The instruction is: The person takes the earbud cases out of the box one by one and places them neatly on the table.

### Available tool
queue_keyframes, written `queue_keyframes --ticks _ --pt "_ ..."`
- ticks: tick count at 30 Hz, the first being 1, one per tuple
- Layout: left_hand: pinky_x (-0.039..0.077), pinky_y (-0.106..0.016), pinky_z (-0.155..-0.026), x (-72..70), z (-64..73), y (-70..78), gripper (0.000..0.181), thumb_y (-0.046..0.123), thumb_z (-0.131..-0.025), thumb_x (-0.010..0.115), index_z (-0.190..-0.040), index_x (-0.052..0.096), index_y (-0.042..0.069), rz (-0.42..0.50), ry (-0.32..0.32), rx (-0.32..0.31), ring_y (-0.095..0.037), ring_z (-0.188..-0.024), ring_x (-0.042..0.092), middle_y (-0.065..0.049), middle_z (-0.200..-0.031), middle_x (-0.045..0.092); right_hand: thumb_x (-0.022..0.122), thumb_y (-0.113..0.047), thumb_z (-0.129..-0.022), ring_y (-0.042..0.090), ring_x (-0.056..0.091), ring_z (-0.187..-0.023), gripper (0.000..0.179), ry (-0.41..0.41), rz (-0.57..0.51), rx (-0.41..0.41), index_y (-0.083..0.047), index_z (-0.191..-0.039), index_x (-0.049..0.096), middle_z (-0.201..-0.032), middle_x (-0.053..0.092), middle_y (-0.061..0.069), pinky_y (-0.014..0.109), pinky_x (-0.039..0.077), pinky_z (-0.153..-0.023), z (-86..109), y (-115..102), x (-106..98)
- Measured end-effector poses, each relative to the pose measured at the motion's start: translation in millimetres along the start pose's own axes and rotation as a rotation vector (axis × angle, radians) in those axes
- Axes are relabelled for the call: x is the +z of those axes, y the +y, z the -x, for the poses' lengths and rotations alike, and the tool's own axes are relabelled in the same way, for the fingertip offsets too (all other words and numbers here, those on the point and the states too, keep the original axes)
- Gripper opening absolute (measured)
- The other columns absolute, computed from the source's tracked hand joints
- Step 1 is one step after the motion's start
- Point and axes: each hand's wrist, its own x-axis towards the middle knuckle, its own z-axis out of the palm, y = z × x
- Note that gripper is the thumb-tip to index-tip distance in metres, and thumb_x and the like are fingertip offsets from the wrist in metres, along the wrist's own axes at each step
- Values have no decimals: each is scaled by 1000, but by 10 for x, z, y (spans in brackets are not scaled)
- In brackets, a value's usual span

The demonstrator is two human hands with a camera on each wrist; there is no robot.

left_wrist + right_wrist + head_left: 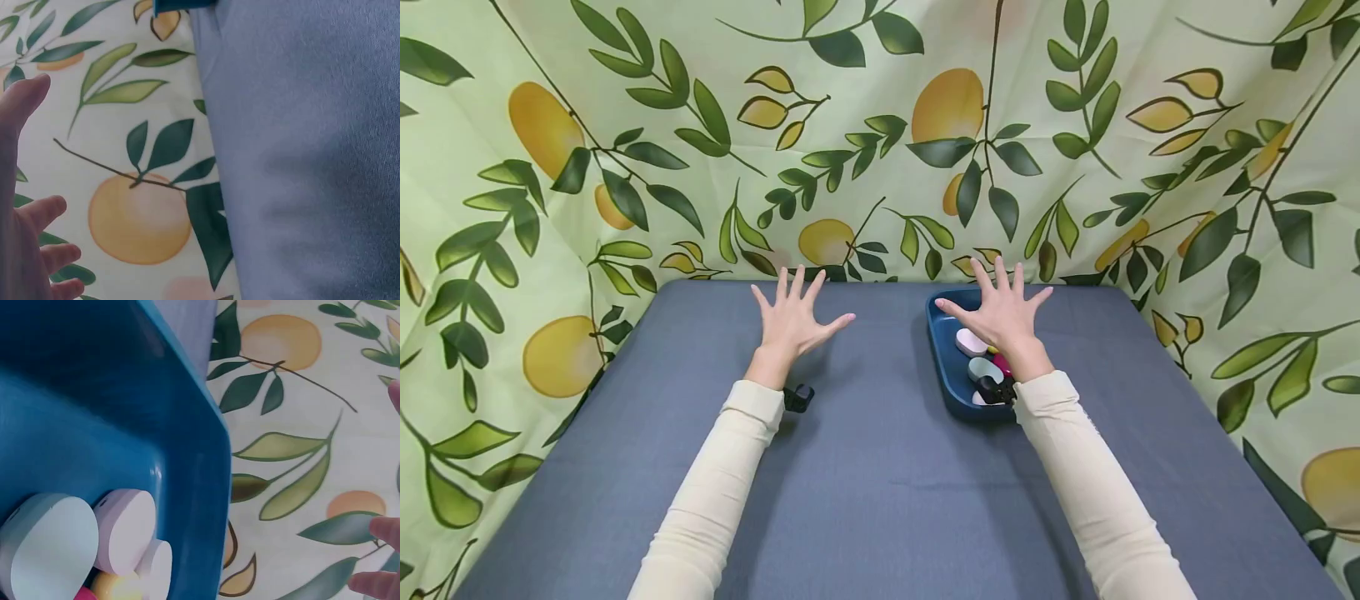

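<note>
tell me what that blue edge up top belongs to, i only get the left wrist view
Observer: Almost certainly the glossy blue tray with rounded corners, seen in the head view.
Operator: anything in it
Observer: Yes, a smooth pale blue-grey rounded piece and a pale pink rounded piece, among others.
Operator: is the right hand gripping any
Observer: No, the right hand has its fingers spread and holds nothing.

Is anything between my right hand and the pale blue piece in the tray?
Nothing visible: your right hand seems to hover above the blue tray, and in the right wrist view nothing covers the pale blue piece.
</note>
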Motion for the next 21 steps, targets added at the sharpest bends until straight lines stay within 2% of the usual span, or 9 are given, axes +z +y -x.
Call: queue_keyframes --ticks 5,10,13,16,21 --pt "3 -73 -117 -30 55 49 85 72 -85 48 -153 27 26 42 11 59 -35 -152 16 -10 -162 24 43 -80 -80 46 4 -150 96 11 -67 -13 -25 -155 19 -163 12 19 83 0 -107 110 97 -49" --pt "12 -67 -119 -11 149 113 73 59 -89 54 -148 38 20 127 45 163 -30 -147 32 -9 -155 39 49 -69 -86 48 20 -144 89 6 -139 -29 -18 -154 23 -159 20 23 77 19 -109 280 219 -93" --pt "16 -62 -121 27 210 162 66 53 -91 57 -145 44 18 175 57 214 -28 -145 37 -8 -151 45 54 -58 -89 48 25 -141 81 4 -198 -45 -12 -152 28 -157 25 25 72 25 -110 388 305 -104" --pt "24 -55 -121 77 269 222 57 45 -92 59 -139 51 15 259 56 257 -27 -140 44 -8 -145 53 60 -46 -91 47 29 -139 74 20 -284 -55 -6 -147 36 -153 32 26 69 27 -112 487 438 -82" --pt "40 -46 -114 169 357 355 46 34 -94 61 -133 57 12 446 -3 334 -27 -133 52 -9 -138 59 67 -34 -89 44 37 -134 66 40 -460 -41 0 -141 43 -147 39 27 64 35 -109 650 803 31"
